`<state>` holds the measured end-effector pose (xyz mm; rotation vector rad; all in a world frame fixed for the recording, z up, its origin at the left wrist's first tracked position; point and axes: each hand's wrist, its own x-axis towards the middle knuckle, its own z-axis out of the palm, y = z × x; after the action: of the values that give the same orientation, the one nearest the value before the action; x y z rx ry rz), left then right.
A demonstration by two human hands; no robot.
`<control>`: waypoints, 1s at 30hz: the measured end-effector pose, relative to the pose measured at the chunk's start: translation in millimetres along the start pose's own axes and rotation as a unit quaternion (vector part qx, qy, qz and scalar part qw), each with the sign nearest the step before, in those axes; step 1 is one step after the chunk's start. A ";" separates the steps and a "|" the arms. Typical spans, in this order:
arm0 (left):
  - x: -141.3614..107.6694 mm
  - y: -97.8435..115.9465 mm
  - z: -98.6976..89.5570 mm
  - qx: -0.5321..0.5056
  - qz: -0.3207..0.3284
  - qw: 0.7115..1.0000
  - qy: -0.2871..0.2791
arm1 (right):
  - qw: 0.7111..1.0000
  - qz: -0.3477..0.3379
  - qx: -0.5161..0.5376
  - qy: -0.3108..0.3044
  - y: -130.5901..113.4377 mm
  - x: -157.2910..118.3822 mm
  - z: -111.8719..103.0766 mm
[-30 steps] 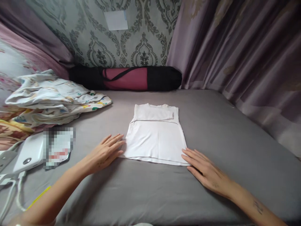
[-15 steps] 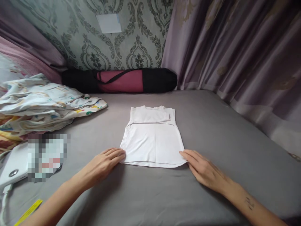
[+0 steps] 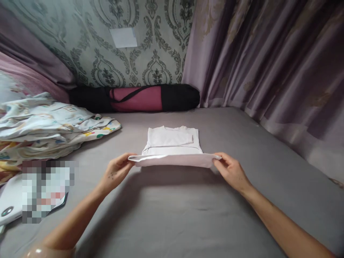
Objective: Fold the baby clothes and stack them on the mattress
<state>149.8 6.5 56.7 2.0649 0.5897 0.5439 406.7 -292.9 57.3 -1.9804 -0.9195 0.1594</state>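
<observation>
- Black-and-maroon carry bag (image 3: 139, 98): lies lengthwise against the damask wallpaper (image 3: 154, 46), at the far edge of the grey bedsheet (image 3: 172, 215);
- White long-sleeved shirt (image 3: 172, 150): on the bedsheet, on the near side of the bag's right half; collar end towards the bag, a sleeve (image 3: 169, 137) folded flat across the chest; hem (image 3: 177, 161) raised, underside showing;
- Left hand (image 3: 119, 168): pinched on the hem's left corner; right hand (image 3: 228, 170): pinched on its right corner; the two stay well separated, both nearer than the bag;
- Crumpled printed cloth (image 3: 48, 123): left of the bag and nearer; a white power bank (image 3: 12, 200) and a pixelated flat item (image 3: 45, 193) lie nearer again;
- Purple curtain (image 3: 242, 57): hangs right of the bag; white paper (image 3: 124, 37): on the wallpaper above the bag.
</observation>
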 end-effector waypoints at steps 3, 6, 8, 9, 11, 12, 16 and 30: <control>26.9 2.0 13.8 -0.025 -0.026 0.998 0.057 | 0.998 0.018 0.028 0.046 3.6 30.5 10.4; 57.2 -2.1 26.5 0.007 -0.045 0.994 0.098 | 0.996 0.037 -0.005 0.078 7.5 60.9 24.6; 76.9 -5.9 34.2 0.046 -0.056 0.990 0.120 | 0.991 0.063 -0.067 0.094 7.4 78.9 34.1; 86.0 -7.6 37.8 0.071 -0.058 0.988 0.127 | 0.987 0.078 -0.100 0.099 6.5 87.0 38.5; 102.5 -10.4 44.8 0.127 -0.063 0.980 0.139 | 0.977 0.105 -0.157 0.102 4.6 100.8 46.5; 109.7 -11.3 48.3 0.152 -0.066 0.976 0.144 | 0.972 0.116 -0.179 0.101 3.9 106.5 50.0; 131.0 -12.4 60.3 0.213 -0.081 0.962 0.153 | 0.957 0.142 -0.237 0.084 5.6 122.0 61.8; 155.8 -38.8 73.1 0.346 -0.027 0.935 0.078 | 0.933 0.122 -0.339 0.012 22.7 141.5 75.5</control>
<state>307.4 71.0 10.8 2.6658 1.0420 0.5136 486.1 -154.4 30.1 -2.7321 -0.7642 -0.0571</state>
